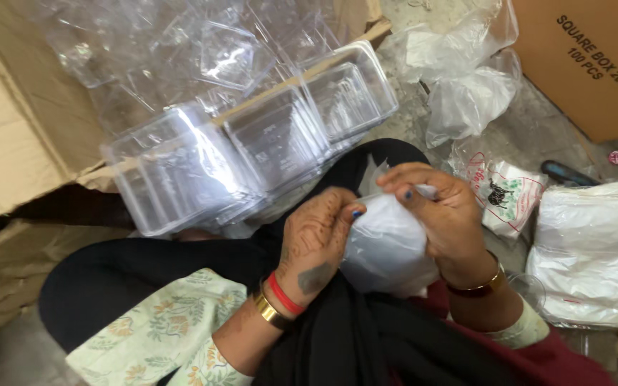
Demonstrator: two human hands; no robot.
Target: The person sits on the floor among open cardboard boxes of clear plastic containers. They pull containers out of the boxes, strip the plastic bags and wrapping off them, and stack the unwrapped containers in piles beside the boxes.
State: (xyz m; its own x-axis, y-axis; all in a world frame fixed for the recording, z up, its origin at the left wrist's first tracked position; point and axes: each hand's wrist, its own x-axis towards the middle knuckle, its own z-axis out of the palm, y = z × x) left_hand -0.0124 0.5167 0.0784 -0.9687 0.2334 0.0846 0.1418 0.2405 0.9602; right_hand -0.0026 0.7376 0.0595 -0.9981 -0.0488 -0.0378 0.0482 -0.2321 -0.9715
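Over the lap, the left hand (316,239) and right hand (443,207) both pinch a bag-wrapped clear container (388,246) between them — fingers closed on its plastic. Just beyond lie nested clear square boxes (252,146); farther right, stacked white bags (588,250) — then a cardboard carton (588,64).

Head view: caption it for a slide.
Both hands, left hand and right hand, grip a white plastic bag beside stacked clear containers.

My left hand (314,246) patterned with henna, blue nail polish, red and gold bangles at the wrist, pale floral sleeve, my right hand (441,214) with dark gold-edged bangle, black lap cloth
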